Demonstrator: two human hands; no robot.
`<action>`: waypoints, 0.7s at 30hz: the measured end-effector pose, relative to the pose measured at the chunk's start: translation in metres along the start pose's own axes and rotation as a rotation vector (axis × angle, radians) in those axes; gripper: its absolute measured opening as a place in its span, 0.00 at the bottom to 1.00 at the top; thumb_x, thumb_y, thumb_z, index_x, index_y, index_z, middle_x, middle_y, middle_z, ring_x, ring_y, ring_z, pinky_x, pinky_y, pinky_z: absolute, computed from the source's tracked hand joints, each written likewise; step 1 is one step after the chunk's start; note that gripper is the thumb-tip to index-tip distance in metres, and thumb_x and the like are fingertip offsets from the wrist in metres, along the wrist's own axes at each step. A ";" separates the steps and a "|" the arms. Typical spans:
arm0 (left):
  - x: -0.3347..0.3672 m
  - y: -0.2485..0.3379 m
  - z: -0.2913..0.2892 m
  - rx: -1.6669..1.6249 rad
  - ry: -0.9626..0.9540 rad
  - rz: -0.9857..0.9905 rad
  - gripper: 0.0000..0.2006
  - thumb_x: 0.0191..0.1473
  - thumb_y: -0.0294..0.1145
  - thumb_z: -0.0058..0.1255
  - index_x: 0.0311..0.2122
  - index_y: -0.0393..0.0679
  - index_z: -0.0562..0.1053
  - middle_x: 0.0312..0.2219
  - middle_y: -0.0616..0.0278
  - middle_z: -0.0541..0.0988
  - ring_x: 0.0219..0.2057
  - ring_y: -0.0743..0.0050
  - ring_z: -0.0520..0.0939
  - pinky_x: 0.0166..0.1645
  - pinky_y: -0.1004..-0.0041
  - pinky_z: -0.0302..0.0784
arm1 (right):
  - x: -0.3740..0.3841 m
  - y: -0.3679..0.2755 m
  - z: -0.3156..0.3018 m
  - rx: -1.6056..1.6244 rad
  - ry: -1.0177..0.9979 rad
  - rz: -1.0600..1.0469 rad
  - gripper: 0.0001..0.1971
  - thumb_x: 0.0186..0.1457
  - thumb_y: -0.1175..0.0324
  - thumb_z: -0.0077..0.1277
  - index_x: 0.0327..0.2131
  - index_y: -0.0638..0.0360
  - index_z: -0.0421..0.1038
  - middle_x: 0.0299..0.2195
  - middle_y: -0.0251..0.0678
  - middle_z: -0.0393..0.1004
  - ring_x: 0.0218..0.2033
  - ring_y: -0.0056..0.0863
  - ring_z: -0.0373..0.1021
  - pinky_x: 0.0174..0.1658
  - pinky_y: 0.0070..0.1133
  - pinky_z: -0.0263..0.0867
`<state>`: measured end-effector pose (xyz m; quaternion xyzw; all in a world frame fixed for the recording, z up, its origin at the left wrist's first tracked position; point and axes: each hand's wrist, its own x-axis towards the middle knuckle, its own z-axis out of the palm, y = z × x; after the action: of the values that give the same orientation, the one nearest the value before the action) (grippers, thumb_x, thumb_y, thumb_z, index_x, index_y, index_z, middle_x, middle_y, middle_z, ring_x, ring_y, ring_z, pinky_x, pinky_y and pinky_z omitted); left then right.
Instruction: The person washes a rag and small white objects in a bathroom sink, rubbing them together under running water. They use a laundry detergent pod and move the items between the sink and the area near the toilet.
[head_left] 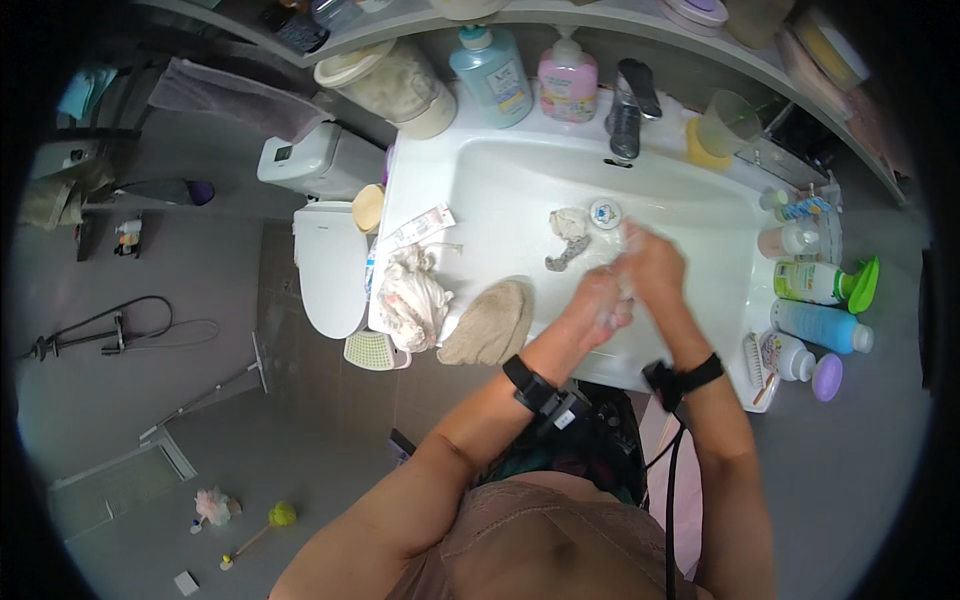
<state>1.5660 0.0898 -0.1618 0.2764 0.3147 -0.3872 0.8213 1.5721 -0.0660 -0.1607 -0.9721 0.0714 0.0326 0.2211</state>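
Over the white washbasin (700,220), my left hand (602,300) and my right hand (655,265) press together, fingers closed. Whitish lather seems to cover them. Whatever is between them, if anything, is hidden and slightly blurred. Just beyond my hands, a small wet off-white cloth (568,221) and a crumpled grey cloth (566,254) lie on the basin floor, beside the round drain plug (605,213). On the basin's left ledge lie a bunched white cloth (412,298) and a folded beige towel (490,325), which hangs over the front edge.
A dark faucet (625,110) stands at the back. Left of it are a pink pump bottle (567,80), a blue bottle (492,80) and a lidded tub (395,90). Several bottles, including a green-and-white spray bottle (810,283), and a brush (754,360) line the right ledge. A toilet (328,260) stands left.
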 end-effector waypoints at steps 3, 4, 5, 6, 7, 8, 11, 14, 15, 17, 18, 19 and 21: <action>-0.010 0.005 0.032 0.255 -0.086 -0.066 0.19 0.93 0.55 0.62 0.50 0.52 0.75 0.28 0.72 0.68 0.22 0.74 0.69 0.28 0.68 0.66 | 0.023 0.066 -0.016 0.145 0.087 0.215 0.26 0.94 0.43 0.50 0.56 0.54 0.89 0.43 0.52 0.95 0.44 0.58 0.93 0.50 0.54 0.86; 0.001 0.023 0.003 0.202 0.030 0.066 0.21 0.92 0.58 0.62 0.51 0.52 0.75 0.30 0.71 0.70 0.22 0.73 0.70 0.28 0.68 0.66 | 0.031 0.053 -0.007 0.437 0.105 0.137 0.29 0.95 0.38 0.49 0.54 0.54 0.87 0.37 0.43 0.89 0.35 0.45 0.87 0.42 0.45 0.82; 0.003 0.036 -0.023 0.139 0.159 0.194 0.22 0.91 0.61 0.63 0.52 0.52 0.76 0.31 0.70 0.73 0.22 0.72 0.71 0.28 0.69 0.66 | 0.032 0.024 -0.006 0.642 -0.002 0.189 0.30 0.95 0.37 0.49 0.52 0.55 0.85 0.37 0.41 0.86 0.36 0.39 0.84 0.43 0.42 0.82; 0.005 0.035 -0.022 0.134 0.145 0.178 0.22 0.91 0.61 0.63 0.52 0.52 0.76 0.31 0.70 0.73 0.22 0.72 0.71 0.28 0.69 0.66 | 0.025 0.016 -0.015 0.818 -0.075 0.298 0.31 0.96 0.36 0.49 0.50 0.56 0.83 0.38 0.38 0.83 0.36 0.34 0.82 0.44 0.39 0.82; 0.003 0.034 -0.016 0.096 0.214 0.113 0.24 0.90 0.63 0.64 0.53 0.52 0.76 0.33 0.69 0.75 0.23 0.72 0.74 0.29 0.69 0.66 | 0.016 0.012 -0.030 0.971 -0.117 0.429 0.32 0.96 0.35 0.49 0.48 0.57 0.81 0.38 0.35 0.80 0.36 0.29 0.79 0.45 0.36 0.82; 0.002 0.028 -0.005 0.082 0.234 0.063 0.24 0.89 0.65 0.65 0.53 0.52 0.77 0.34 0.69 0.76 0.24 0.72 0.75 0.29 0.69 0.67 | 0.008 0.018 -0.036 1.137 -0.180 0.450 0.29 0.95 0.38 0.51 0.50 0.56 0.82 0.39 0.33 0.80 0.38 0.26 0.80 0.44 0.34 0.82; 0.000 0.022 0.017 0.022 0.027 -0.082 0.30 0.88 0.70 0.64 0.65 0.51 0.78 0.44 0.65 0.81 0.28 0.69 0.78 0.32 0.70 0.73 | -0.012 0.031 -0.032 1.245 -0.167 0.299 0.23 0.94 0.44 0.56 0.52 0.55 0.82 0.41 0.33 0.82 0.39 0.27 0.83 0.42 0.33 0.81; 0.024 0.030 -0.011 0.191 -0.029 0.002 0.33 0.86 0.75 0.62 0.65 0.51 0.79 0.44 0.64 0.84 0.30 0.72 0.79 0.33 0.73 0.74 | -0.035 -0.012 -0.024 0.821 -0.002 -0.092 0.20 0.94 0.50 0.55 0.53 0.57 0.83 0.47 0.40 0.86 0.41 0.40 0.86 0.41 0.41 0.83; 0.026 0.030 -0.012 0.193 -0.026 0.009 0.33 0.86 0.75 0.62 0.65 0.51 0.79 0.44 0.64 0.84 0.30 0.72 0.79 0.33 0.73 0.74 | -0.045 -0.022 -0.022 0.630 0.050 -0.187 0.21 0.95 0.50 0.53 0.52 0.57 0.84 0.49 0.42 0.88 0.42 0.45 0.87 0.41 0.43 0.83; 0.031 0.018 0.002 0.226 0.047 0.007 0.29 0.88 0.73 0.60 0.62 0.55 0.81 0.38 0.68 0.83 0.28 0.79 0.78 0.28 0.75 0.68 | -0.062 -0.029 -0.011 0.270 0.139 -0.368 0.22 0.94 0.51 0.52 0.51 0.60 0.85 0.53 0.49 0.91 0.45 0.55 0.88 0.44 0.49 0.83; 0.027 0.008 0.006 0.229 0.045 0.005 0.29 0.88 0.73 0.60 0.62 0.55 0.81 0.38 0.68 0.83 0.28 0.79 0.78 0.28 0.75 0.68 | -0.052 -0.022 -0.011 0.190 0.143 -0.420 0.22 0.94 0.51 0.53 0.51 0.60 0.86 0.54 0.51 0.91 0.46 0.58 0.89 0.45 0.51 0.83; 0.016 -0.012 0.024 0.197 0.036 -0.025 0.27 0.88 0.69 0.63 0.64 0.52 0.82 0.39 0.69 0.85 0.27 0.78 0.79 0.26 0.71 0.68 | -0.046 -0.003 -0.011 0.094 0.150 -0.445 0.22 0.93 0.51 0.54 0.50 0.61 0.86 0.55 0.54 0.92 0.48 0.61 0.89 0.47 0.52 0.83; 0.008 -0.016 0.035 0.176 0.026 -0.028 0.26 0.89 0.64 0.65 0.66 0.49 0.83 0.39 0.70 0.87 0.25 0.77 0.80 0.23 0.68 0.68 | 0.003 0.022 -0.029 0.106 0.023 -0.007 0.19 0.85 0.51 0.62 0.49 0.59 0.89 0.52 0.54 0.93 0.48 0.60 0.91 0.48 0.52 0.85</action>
<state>1.5675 0.0526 -0.1485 0.3480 0.2940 -0.4211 0.7843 1.5730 -0.0984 -0.1444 -0.9596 0.0720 0.0167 0.2715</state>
